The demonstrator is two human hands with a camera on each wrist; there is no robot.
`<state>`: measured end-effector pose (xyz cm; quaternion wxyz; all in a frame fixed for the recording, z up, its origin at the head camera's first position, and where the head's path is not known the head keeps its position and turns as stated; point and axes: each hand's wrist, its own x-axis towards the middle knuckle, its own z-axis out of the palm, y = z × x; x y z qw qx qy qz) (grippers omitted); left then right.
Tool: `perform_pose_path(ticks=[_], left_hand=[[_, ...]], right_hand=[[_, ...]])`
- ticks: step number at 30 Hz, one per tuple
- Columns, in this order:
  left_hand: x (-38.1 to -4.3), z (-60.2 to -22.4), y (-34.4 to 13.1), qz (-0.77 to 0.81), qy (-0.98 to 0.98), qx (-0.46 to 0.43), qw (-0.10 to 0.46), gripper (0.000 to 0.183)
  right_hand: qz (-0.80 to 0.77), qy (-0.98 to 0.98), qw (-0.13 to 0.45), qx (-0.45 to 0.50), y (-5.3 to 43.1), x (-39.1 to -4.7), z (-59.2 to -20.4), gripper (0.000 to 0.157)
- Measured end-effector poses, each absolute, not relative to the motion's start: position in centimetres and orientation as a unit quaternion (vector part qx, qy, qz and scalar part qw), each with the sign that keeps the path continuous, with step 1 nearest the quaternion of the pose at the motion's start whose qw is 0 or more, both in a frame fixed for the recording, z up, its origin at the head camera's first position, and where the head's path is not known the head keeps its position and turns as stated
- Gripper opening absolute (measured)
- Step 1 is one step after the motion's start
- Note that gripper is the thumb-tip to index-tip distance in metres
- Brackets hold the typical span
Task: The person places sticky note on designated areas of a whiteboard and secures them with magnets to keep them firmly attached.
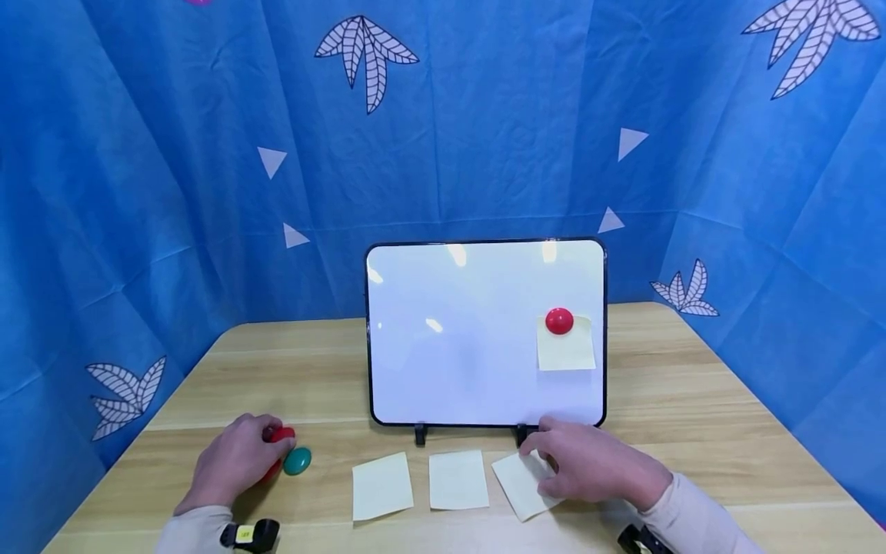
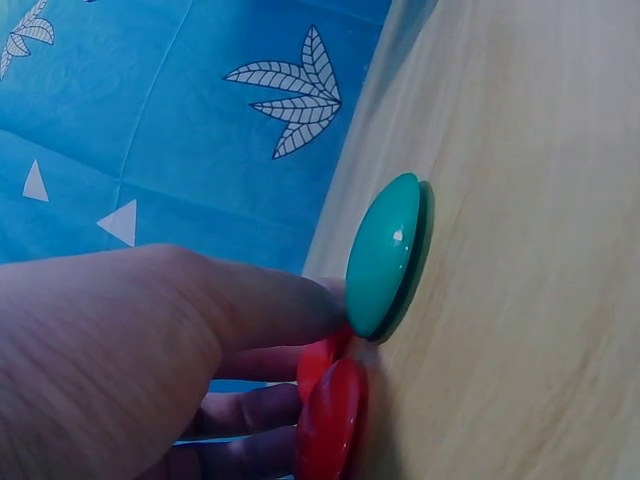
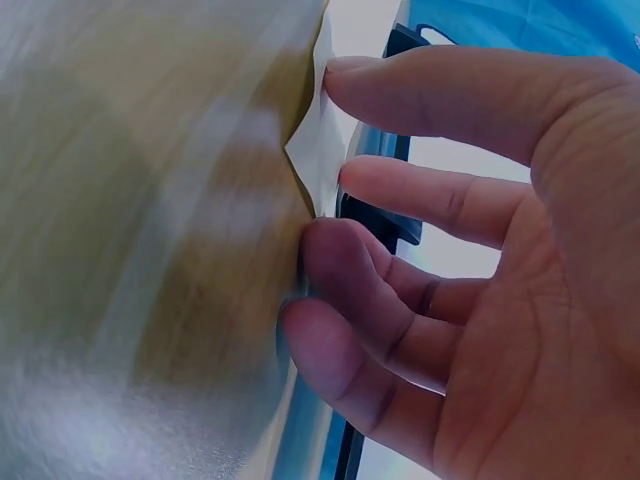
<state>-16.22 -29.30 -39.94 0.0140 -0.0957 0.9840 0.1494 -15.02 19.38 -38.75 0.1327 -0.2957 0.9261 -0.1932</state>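
Note:
At the left of the table my left hand (image 1: 238, 459) curls its thumb and fingers around a red round magnet (image 1: 282, 435). A second red magnet (image 1: 271, 471) lies under the thumb side, partly hidden. In the left wrist view a green magnet (image 2: 385, 260) is beside the thumb, and a red magnet (image 2: 332, 420) lies by the fingers. My right hand (image 1: 588, 462) rests on the rightmost pale yellow sticky note (image 1: 522, 485). In the right wrist view thumb and index finger touch the note (image 3: 318, 160) at spots apart from each other; its edge is bent.
A framed whiteboard (image 1: 477, 338) stands on black feet behind the notes. On it a red magnet (image 1: 559, 321) holds a sticky note (image 1: 566, 354). Two more notes, a left one (image 1: 382, 488) and a middle one (image 1: 458, 481), lie on the wooden table (image 1: 298, 369). A blue curtain (image 1: 484, 138) hangs behind.

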Motion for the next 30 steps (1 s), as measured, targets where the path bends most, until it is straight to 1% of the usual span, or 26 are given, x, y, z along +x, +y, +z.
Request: perform_pose_path(ticks=[7, 15, 30], left_hand=[[-16.29, -39.95, -29.32, 0.151, 0.984, -0.097, 0.016, 0.056], [-16.27, -39.96, -29.39, 0.151, 0.984, -0.095, 0.014, 0.052], [-16.43, -40.27, -29.36, 0.146, 0.985, -0.096, -0.001, 0.051]], right_hand=[[-0.195, 0.926, 0.137, -0.292, 19.47, -14.97, -38.66, 0.042], [-0.198, 0.929, 0.149, -0.276, 19.43, -14.93, -38.45, 0.036], [-0.205, 0.927, 0.146, -0.278, 19.59, -15.08, -38.74, 0.036]])
